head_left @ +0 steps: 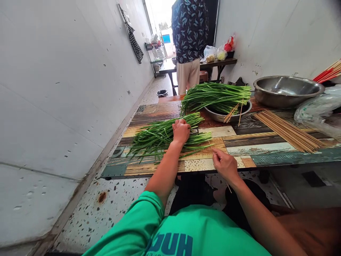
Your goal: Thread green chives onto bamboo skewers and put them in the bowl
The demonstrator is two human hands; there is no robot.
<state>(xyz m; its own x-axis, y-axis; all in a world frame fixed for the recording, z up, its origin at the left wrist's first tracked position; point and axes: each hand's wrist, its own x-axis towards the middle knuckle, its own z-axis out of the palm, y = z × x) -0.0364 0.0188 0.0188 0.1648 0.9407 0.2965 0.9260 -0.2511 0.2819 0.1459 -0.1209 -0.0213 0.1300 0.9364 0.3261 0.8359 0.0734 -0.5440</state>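
Observation:
Long green garlic chives [151, 137] lie in a loose pile on the table, with their pale stem ends to the right. My left hand [181, 131] is over the middle of this pile, its curled fingers closed on some stems; the fingertips are hidden. Near the table's front edge my right hand [225, 164] is closed on a thin bamboo skewer [229, 188], which sticks out below the fist. The skewer's upper end shows by the thumb, close to the lowest chive stems. Behind, a larger heap of chives [215, 95] rests across a metal bowl [246, 109], with several skewers at its stem ends.
A bundle of bamboo skewers [290, 131] lies on the patchwork-patterned table [274, 151] at the right. Beyond it are a large steel basin [287, 101], a clear plastic bag [317, 110] and red-tipped sticks [329, 73]. A person [189, 39] stands at another table behind.

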